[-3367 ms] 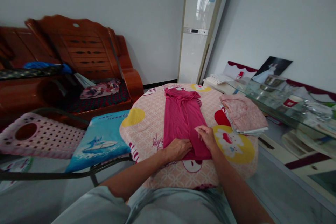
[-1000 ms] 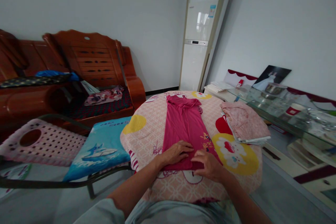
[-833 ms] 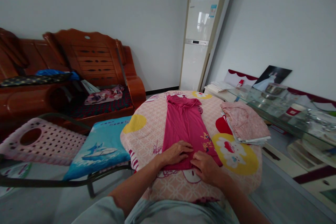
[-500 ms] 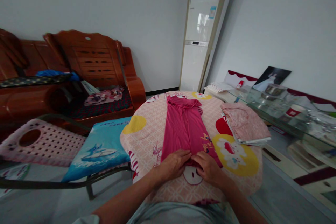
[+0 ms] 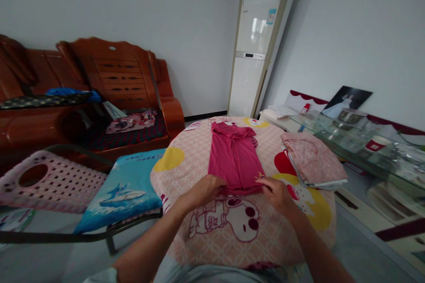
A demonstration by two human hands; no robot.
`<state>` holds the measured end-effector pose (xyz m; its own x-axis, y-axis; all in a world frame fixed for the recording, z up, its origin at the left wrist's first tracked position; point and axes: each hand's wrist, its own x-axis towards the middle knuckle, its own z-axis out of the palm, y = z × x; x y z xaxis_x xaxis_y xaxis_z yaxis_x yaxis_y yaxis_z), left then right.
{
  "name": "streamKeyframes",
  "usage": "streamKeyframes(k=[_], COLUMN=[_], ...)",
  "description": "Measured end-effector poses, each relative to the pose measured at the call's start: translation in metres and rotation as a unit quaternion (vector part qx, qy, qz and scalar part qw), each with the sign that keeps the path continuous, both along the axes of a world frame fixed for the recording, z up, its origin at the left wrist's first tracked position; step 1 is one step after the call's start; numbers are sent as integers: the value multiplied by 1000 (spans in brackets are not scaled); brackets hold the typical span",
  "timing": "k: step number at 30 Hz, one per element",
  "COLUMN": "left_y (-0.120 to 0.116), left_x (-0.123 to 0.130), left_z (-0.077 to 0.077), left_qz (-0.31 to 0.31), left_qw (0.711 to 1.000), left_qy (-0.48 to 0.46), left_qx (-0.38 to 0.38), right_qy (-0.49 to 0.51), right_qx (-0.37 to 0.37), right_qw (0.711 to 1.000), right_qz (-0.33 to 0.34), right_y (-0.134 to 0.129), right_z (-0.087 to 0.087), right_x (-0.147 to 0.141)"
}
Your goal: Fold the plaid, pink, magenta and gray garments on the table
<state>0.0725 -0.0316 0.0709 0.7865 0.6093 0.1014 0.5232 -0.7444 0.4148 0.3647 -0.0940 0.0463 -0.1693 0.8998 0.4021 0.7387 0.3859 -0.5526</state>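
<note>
A pink garment [image 5: 234, 157] lies lengthwise on a round table covered with a patterned cloth [image 5: 275, 239]. Its near edge is turned up between my two hands. My left hand [image 5: 207, 190] pinches the near left corner, fingers closed on the fabric. At the near right corner my right hand [image 5: 274, 190] grips the garment between thumb and fingers. A folded light pink cloth stack [image 5: 312, 157] rests at the right of the table, apart from my hands.
On the left stand a chair with a blue cushion [image 5: 124, 190] and a wooden sofa [image 5: 119, 79]. A glass-topped cabinet [image 5: 352, 146] with cups runs along the right. A tall white appliance [image 5: 249, 75] stands behind the table.
Both hands have moved away from my body and farther apart, taking the garment's near edge with them. The garment is shorter, and more of the printed tablecloth shows in front.
</note>
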Motion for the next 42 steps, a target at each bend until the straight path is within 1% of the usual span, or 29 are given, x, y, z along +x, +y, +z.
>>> streamKeyframes(k=[3,6,9,14,17,19,20,22,24,25,27,29,31,33,37,39,42], left_y=[30,63,97,156,184,192,193,186,168,157,132,110,97,93,103,109,113], left_x=[5,12,22,41,52,57,58,58,55,52,45,37,32,31,36,39,37], left_z=[16,24,27,31,30,24,19,6,-10,-19,-36,-49,-58,-62,-59,-55,-50], left_qz=[14,20,35,75,130,169,184,195,180,156,103,54,37,41,46,46,30], left_qw=[1000,998,995,989,985,978,975,972,975,981,990,995,996,994,992,991,991], left_qy=[20,40,49,71,48,15,-1,-21,-25,-27,-32,-25,-2,28,63,80,102], left_qx=[13,43,78,102,107,119,125,133,126,116,89,78,85,93,97,95,86], right_qy=[15,-6,-48,-113,-125,-130,-131,-128,-116,-109,-104,-126,-167,-212,-284,-307,-316], right_qx=[-32,-30,-16,-1,28,51,59,65,71,75,82,79,71,62,33,13,-19], right_qw=[999,999,999,990,983,978,976,971,972,975,984,988,983,975,958,951,947], right_qz=[-17,-11,-20,-89,-130,-153,-165,-190,-192,-179,-121,-46,5,14,-23,-38,-48], right_y=[32,66,101,162,188,197,198,192,178,169,147,126,110,102,106,112,112], right_z=[16,23,26,30,30,27,23,14,2,-5,-17,-27,-34,-39,-43,-40,-29], right_x=[3,8,12,10,7,5,5,5,7,8,8,7,6,4,-1,-4,-7])
